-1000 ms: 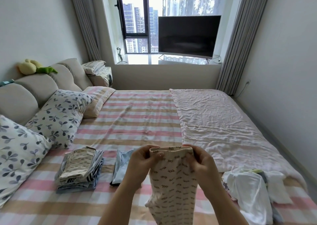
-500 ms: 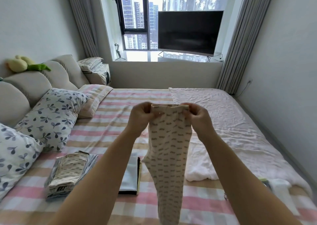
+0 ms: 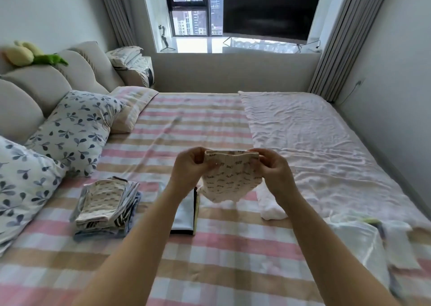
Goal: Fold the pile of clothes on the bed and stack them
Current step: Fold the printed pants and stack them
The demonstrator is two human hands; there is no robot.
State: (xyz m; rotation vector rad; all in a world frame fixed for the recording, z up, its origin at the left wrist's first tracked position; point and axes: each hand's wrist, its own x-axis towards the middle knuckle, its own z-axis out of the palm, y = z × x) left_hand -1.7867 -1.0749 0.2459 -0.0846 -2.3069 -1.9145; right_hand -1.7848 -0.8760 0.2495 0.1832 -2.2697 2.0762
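- Bed [image 3: 210, 123]: use the bare striped sheet directly below the garment as your folding area.
- Unfolded pile [image 3: 363, 240]: it lies at 4 o'clock from your hands. Leave it alone for now.
- Folded stack [image 3: 107, 203]: it sits at 8 o'clock. Set the finished piece squarely on top.
- Printed garment [image 3: 231, 179]: it hangs in the air above the bed. Lower it flat and smooth it before folding.
- Left hand [image 3: 189, 170], right hand [image 3: 272, 168]: your fingers pinch the two top corners. Hold the tension equal.

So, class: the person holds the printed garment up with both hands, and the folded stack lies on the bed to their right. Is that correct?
No: the head view shows the folded stack on the bed to their left, near the leaf-print pillow. The rest holds: left hand and right hand both hold the printed garment up.
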